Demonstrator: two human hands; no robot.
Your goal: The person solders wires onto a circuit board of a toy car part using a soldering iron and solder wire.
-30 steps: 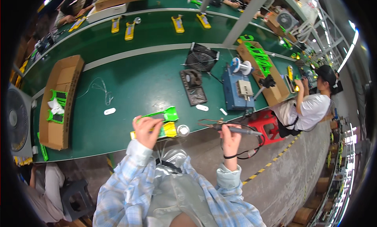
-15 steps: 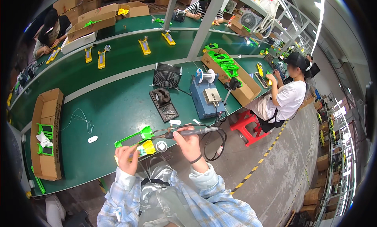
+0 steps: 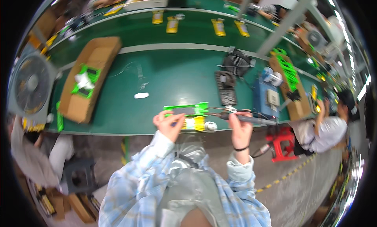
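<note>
In my right hand (image 3: 240,136) is a soldering iron (image 3: 255,119), its handle pointing right and its thin tip reaching left. The tip end lies over a green plastic frame (image 3: 202,108) and a yellow casing (image 3: 198,123) near the bench's front edge. My left hand (image 3: 169,125) is closed in a pinch at the left end of these two parts. Motion blur hides what is between its fingers. A round silver piece (image 3: 211,127) sits at the yellow casing's right end, close to my right hand.
A blue box-shaped unit (image 3: 265,97) with a solder reel stands right, beside a black fan (image 3: 237,63) and a dark tool holder (image 3: 226,89). Cardboard boxes (image 3: 114,50) with green frames flank the bench. People sit on both sides. A small white piece (image 3: 141,95) lies left.
The view has swung left, so bench and hands appear farther right, and a large fan and a seated person show at left. Both hands keep much the same hold over the parts.
</note>
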